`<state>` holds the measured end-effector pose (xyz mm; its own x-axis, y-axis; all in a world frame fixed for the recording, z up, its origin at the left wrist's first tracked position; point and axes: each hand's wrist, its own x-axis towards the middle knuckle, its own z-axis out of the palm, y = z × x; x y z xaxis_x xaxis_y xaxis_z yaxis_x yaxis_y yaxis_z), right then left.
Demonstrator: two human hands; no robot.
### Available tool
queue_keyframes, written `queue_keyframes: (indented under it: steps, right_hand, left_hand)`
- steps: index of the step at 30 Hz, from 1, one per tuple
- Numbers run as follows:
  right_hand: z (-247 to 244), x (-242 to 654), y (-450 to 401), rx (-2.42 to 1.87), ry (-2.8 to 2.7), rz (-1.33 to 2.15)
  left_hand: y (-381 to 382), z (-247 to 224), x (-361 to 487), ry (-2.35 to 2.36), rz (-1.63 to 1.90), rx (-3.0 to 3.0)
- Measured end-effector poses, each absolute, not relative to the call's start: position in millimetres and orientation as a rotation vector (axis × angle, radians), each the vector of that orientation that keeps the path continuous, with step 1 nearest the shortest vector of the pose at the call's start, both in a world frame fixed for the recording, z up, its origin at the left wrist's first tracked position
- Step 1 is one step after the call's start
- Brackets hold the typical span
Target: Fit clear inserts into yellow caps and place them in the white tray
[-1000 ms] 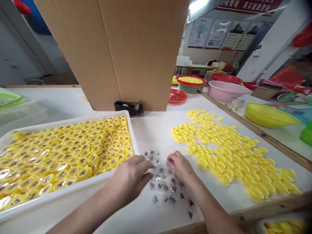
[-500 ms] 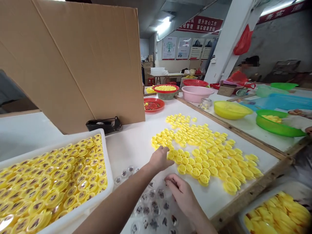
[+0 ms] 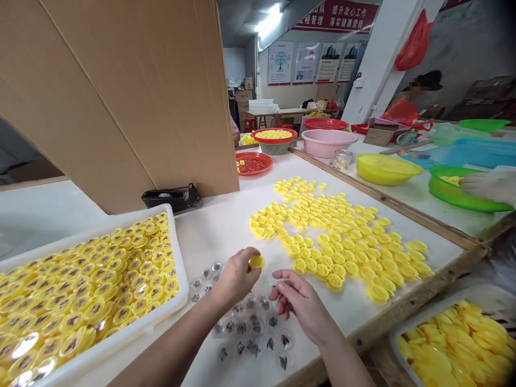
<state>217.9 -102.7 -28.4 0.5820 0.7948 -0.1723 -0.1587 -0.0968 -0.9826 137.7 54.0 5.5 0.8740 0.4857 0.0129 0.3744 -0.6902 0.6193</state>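
Left grip (image 3: 237, 278), right grip (image 3: 301, 302) and forearms (image 3: 181, 338) are bare.

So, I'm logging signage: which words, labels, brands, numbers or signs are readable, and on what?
"队 提升攻心工作": red banner, upper line
"程管理 落实健康营销": red banner, lower line
Red banner's left end: hidden
Wall posters: print too small to read
Printed clear discs: no readable text

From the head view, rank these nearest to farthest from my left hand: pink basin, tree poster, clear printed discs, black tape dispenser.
1. Clear printed discs: right by your left hand.
2. Black tape dispenser: ahead, left, by the cardboard.
3. Pink basin: farther ahead, right.
4. Tree poster: far back wall.
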Motion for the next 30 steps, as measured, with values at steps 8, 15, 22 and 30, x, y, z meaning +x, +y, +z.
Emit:
queue_keyframes:
  steps: [8,15,22,30]
  right_hand:
    - [-14,176,-70,-1.65,-0.99,0.503]
    - [-9,149,-56,-1.708,-1.549,0.333]
    - [-1,145,-53,-1.923,-1.668,0.205]
    - [-1,145,-45,-1.867,-1.75,0.384]
  left_hand:
    - [36,3,45,0.667,0.279,1.795]
    - [53,-14,21,0.617,0.391,1.441]
    - [57,-19,16,0.534,0.392,1.361]
    - [61,-13,12,0.578,0.395,1.433]
